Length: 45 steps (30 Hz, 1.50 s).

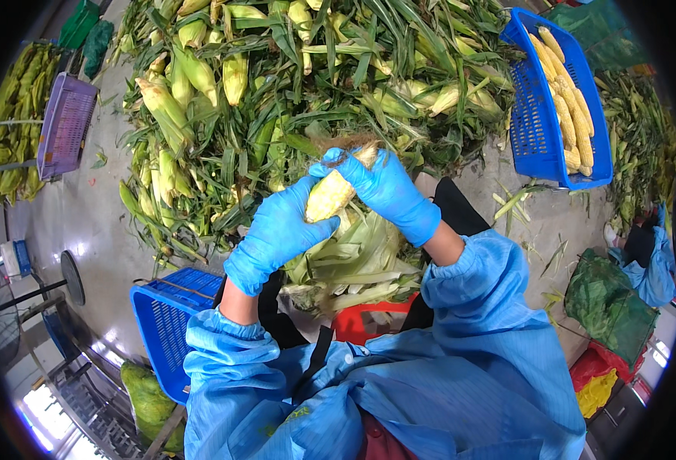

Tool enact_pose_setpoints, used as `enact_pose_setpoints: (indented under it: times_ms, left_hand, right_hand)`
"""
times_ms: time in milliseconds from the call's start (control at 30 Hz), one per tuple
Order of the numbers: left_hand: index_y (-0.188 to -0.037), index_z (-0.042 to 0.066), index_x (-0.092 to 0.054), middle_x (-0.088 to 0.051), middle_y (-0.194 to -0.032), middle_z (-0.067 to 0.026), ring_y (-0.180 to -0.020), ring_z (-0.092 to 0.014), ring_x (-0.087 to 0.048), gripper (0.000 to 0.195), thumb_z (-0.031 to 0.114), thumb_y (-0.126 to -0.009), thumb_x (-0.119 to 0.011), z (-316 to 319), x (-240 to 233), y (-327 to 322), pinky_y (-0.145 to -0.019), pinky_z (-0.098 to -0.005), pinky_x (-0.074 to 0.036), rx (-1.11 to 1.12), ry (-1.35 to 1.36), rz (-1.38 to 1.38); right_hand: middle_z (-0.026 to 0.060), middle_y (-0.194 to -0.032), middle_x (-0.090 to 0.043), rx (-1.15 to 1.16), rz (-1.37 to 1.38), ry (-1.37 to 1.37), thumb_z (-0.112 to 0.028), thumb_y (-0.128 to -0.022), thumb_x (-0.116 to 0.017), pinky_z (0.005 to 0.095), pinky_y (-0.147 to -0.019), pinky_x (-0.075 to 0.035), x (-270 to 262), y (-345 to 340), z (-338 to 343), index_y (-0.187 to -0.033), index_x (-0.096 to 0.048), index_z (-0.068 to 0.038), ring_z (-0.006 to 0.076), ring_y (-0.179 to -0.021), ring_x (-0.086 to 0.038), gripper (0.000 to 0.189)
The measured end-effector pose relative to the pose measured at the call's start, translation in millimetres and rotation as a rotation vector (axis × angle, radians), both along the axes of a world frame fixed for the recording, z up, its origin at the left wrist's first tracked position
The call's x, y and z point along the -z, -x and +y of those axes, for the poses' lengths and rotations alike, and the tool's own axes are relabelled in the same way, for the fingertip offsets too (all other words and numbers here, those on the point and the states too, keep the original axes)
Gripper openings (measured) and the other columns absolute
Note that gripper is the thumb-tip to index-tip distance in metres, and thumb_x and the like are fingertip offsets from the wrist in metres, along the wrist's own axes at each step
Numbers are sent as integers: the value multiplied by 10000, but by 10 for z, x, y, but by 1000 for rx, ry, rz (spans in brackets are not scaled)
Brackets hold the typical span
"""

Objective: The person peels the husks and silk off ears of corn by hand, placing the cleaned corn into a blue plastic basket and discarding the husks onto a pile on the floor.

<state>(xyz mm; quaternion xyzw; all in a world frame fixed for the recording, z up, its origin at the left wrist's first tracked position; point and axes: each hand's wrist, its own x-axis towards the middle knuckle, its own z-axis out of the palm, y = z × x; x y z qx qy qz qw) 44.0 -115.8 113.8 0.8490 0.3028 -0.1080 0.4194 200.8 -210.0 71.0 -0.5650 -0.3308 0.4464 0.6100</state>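
Between my two gloved hands is a husked ear of corn (331, 195) with pale yellow kernels. My left hand (280, 230) grips its lower end, thumb along the near side. My right hand (386, 187) closes around the upper end, where a tuft of brown corn silk (346, 142) sticks out past the fingers. Both hands wear blue gloves. Peeled pale husks (366, 247) lie below the hands, between my legs. Beyond the hands rises a large heap of unhusked corn and green leaves (292, 115).
A blue plastic crate (525, 115) with several husked ears (571, 109) stands at the right. Another blue crate (165, 345) is by my left side. A purple crate (64, 126) and green mesh sacks (605, 305) lie farther out. A person in blue (657, 264) is at the right edge.
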Motion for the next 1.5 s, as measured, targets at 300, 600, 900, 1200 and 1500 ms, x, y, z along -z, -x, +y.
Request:
enact_pose_setpoints:
  times_ms: [300,600,900,1200,1500]
  left_hand:
    - [-1368,91,-415,-664,-976,-196,-894,-342,-670,890,543,-680,-756,-110,54,-30,-765,-389,-527,-141,16,-159]
    - [-1417,-18,-328,-495,-1319,-127,-1174,-177,-508,905,342,-718,-777,-268,-55,-158,-995,-316,-407,-501,960,-807]
    - [-1445,24,-300,-503,-1279,-128,-1129,-177,-516,636,163,-908,-612,-223,81,-295,-1000,-307,-399,-681,615,-927]
    - [-1225,-23,-542,-608,-693,-55,-659,-147,-565,554,447,-942,-469,327,243,-199,-653,-273,-467,-1111,793,-920]
    - [-1275,-39,-490,-565,-658,-35,-616,-166,-545,646,485,-898,-472,1243,6,1218,-718,-320,-501,-1363,748,-1415]
  right_hand:
    - [-14,-750,-601,295,158,-77,-240,-948,-568,270,-603,-438,74,64,-6,-1001,-659,25,53,-703,-496,285]
    - [85,-889,-663,175,891,92,-411,-959,-476,321,-715,-529,-20,5,41,-997,-615,-56,186,-788,-650,383]
    - [122,-1082,-635,200,1024,37,-398,-1005,-377,370,-903,-497,62,136,69,-1117,-578,7,222,-983,-619,466]
    - [26,-851,-486,-1,1113,-179,-350,-1006,-398,389,-825,-464,-165,314,16,-966,-500,-85,184,-849,-530,286]
    - [28,-682,-446,-239,1247,21,-557,-894,-503,311,-619,-386,-346,-48,-471,-786,-581,-40,175,-615,-450,534]
